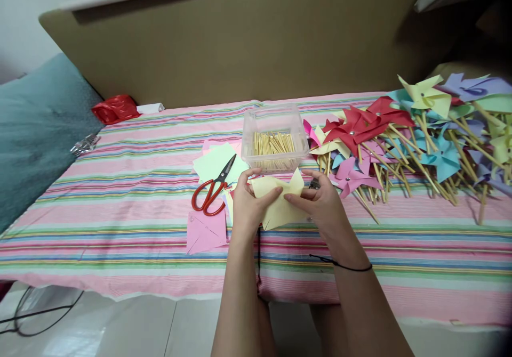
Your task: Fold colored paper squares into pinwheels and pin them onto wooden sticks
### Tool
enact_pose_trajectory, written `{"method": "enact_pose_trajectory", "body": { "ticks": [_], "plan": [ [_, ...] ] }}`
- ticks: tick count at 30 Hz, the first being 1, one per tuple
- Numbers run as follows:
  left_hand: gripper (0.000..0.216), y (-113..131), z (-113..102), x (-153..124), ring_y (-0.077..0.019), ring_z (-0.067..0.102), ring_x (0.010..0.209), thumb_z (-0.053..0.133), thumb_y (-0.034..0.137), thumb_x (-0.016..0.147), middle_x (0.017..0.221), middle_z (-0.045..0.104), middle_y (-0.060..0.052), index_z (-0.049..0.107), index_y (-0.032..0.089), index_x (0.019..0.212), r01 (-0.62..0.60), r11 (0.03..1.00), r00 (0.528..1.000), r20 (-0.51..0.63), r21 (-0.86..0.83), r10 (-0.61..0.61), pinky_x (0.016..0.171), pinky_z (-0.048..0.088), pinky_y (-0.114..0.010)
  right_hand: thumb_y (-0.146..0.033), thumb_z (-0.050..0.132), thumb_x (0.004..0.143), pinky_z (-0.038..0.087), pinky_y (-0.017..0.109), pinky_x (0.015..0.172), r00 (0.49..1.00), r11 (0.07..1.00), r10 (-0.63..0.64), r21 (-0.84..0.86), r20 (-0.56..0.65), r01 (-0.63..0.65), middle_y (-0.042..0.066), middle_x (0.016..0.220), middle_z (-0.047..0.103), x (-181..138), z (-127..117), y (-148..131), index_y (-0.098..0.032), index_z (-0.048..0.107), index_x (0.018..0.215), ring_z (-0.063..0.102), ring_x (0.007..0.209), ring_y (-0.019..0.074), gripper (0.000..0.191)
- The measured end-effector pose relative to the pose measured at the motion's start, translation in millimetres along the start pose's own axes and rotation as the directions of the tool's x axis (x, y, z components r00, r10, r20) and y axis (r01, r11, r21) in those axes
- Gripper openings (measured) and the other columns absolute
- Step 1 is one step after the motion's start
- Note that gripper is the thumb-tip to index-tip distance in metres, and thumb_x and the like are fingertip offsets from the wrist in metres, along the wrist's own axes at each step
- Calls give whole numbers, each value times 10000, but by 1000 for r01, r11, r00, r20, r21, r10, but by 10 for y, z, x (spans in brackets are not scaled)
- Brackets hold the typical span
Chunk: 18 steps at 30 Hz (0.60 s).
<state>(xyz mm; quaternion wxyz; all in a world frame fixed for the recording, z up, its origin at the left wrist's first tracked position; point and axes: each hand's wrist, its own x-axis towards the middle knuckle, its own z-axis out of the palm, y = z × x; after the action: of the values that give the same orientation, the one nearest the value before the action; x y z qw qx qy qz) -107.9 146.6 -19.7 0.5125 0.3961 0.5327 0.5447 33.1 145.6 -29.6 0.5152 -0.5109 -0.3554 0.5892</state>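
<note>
A pale yellow sheet of paper (282,210) with cut slits is held up between my two hands, its upper part bent over. My left hand (250,202) pinches its left side, thumb on top. On the other side, my right hand (320,202) grips the paper with its thumb across the front. To the left lie red-handled scissors (214,186), partly on light green paper (212,160). A pink square with slits (206,232) is just below them. Behind my hands stands a clear plastic box (276,117) holding many short wooden sticks (274,144).
Finished paper pinwheels (360,128) on sticks pile up at the right. A red plastic bag (116,109) and a teal cushion (48,133) are at the far left. The striped cloth (120,213) covers the surface up to a brown backrest (240,48).
</note>
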Motion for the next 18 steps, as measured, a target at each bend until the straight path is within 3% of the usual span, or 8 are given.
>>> {"method": "enact_pose_trajectory", "body": {
  "ticks": [5, 11, 18],
  "plan": [
    [592, -11, -1, 3, -178, 661, 694, 809, 261, 606, 799, 694, -27, 513, 214, 1116, 8, 1000, 1000, 4, 16, -8, 620, 524, -283, -340, 877, 486, 544, 317, 528, 1000, 1000, 9, 13, -10, -9, 14, 666, 735, -1, 7, 0, -240, 464, 1120, 702, 617, 246, 763],
    [561, 34, 40, -33, -204, 686, 749, 790, 209, 620, 900, 713, -73, 485, 195, 1090, 75, 997, 991, 110, -22, -72, 645, 547, -312, -308, 871, 496, 551, 323, 543, 996, 997, -15, 69, -92, 21, 23, 737, 752, 0, 14, -14, -244, 459, 1098, 701, 624, 231, 732],
    [484, 52, 58, -47, -175, 652, 700, 772, 162, 593, 815, 673, -22, 497, 199, 990, 21, 994, 999, 40, 104, -26, 560, 497, -250, -295, 864, 509, 560, 353, 558, 996, 998, -33, 57, -80, 38, 10, 707, 742, -14, 38, -3, -252, 462, 1067, 704, 627, 245, 689]
  ]
}}
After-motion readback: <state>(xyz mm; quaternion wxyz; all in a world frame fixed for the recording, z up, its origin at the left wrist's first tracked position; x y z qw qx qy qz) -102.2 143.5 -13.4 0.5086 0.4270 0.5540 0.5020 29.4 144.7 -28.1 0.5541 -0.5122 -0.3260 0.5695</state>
